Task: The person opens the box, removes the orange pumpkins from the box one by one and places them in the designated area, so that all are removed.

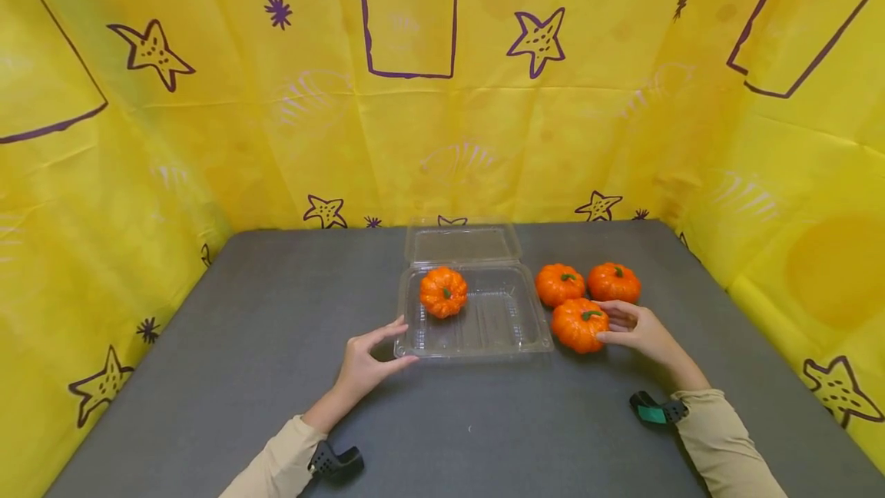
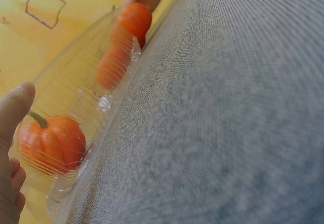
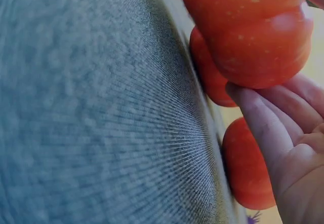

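A clear plastic clamshell container [image 1: 477,344] lies with its lid [image 1: 463,244] folded back behind the base. One small orange pumpkin [image 1: 443,293] with a green stem sits inside, toward the left; the left wrist view shows this pumpkin [image 2: 53,144] through the plastic wall. My left hand [image 1: 366,360] holds the container's front left corner between thumb and fingers. Right of the container, my right hand [image 1: 639,333] grips the frontmost pumpkin [image 1: 579,325], thumb in front and fingers behind. In the right wrist view this pumpkin [image 3: 253,31] hides part of another.
Just behind the gripped pumpkin are two more pumpkins, one on the left [image 1: 558,285] and one on the right [image 1: 614,283]. All stand on a dark grey table [image 1: 290,290]. Yellow patterned cloth [image 1: 415,144] walls the table at the back and sides.
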`<move>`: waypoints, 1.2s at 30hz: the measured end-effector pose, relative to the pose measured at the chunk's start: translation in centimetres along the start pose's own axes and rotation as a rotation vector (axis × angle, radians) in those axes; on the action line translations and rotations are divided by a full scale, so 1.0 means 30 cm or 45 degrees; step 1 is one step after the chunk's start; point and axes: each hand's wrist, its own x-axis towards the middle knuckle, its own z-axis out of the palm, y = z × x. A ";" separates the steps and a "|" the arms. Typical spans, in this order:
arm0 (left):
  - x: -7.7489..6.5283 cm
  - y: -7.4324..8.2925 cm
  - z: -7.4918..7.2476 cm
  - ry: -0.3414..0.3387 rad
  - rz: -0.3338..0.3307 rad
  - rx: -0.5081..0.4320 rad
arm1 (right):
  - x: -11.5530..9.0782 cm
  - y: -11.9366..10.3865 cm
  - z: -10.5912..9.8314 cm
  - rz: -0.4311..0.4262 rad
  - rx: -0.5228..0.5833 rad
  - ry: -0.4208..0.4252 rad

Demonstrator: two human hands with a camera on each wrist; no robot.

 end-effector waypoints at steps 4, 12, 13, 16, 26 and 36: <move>0.000 0.001 -0.001 -0.004 0.004 -0.007 | -0.005 0.012 0.001 -0.010 -0.003 -0.007; 0.006 0.005 -0.007 -0.008 -0.009 -0.008 | 0.001 0.032 0.003 -0.019 0.049 -0.008; 0.005 0.004 -0.007 -0.007 -0.007 -0.007 | 0.001 0.036 0.003 -0.025 0.058 -0.009; 0.004 0.004 -0.007 -0.002 -0.006 -0.005 | 0.001 0.047 0.001 -0.043 0.095 -0.023; 0.008 0.006 -0.002 -0.004 -0.004 0.011 | -0.005 0.049 -0.002 -0.043 0.132 -0.063; -0.001 0.004 -0.006 -0.005 0.000 0.011 | -0.008 0.048 0.009 -0.024 0.069 -0.077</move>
